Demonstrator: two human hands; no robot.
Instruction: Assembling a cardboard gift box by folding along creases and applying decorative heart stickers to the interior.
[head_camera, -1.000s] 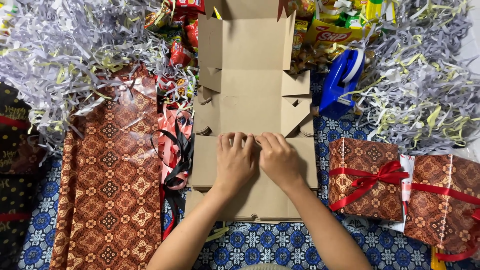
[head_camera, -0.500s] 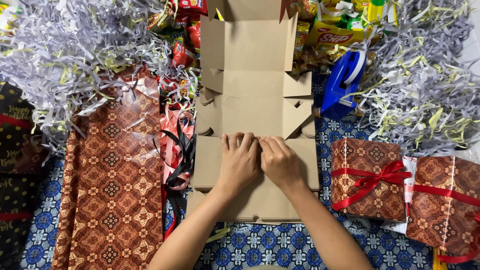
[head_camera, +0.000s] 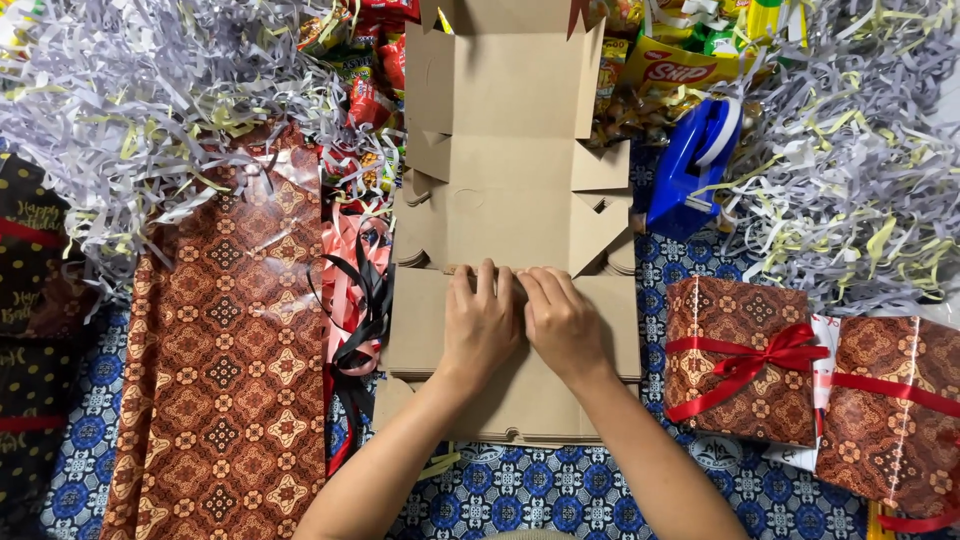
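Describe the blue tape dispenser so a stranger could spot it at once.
Start at the flat brown cardboard box under both hands, then look past its upper right corner. There the tape dispenser stands at the edge of the grey shredded paper. It is the only solid blue plastic thing there, with a white roll at its top.

A blue cloth (head_camera: 560, 495) with white floral medallions is spread over the floor and fills the lower part of the view. Heaps of shredded grey and yellow paper (head_camera: 130, 110) are piled along the upper left, and a second heap (head_camera: 860, 170) is seen at the upper right. A sheet of brown patterned wrapping paper (head_camera: 225, 360) is laid flat on the left. No walls, windows or furniture are shown. The scene is lit evenly from above, and only soft shadows are cast.
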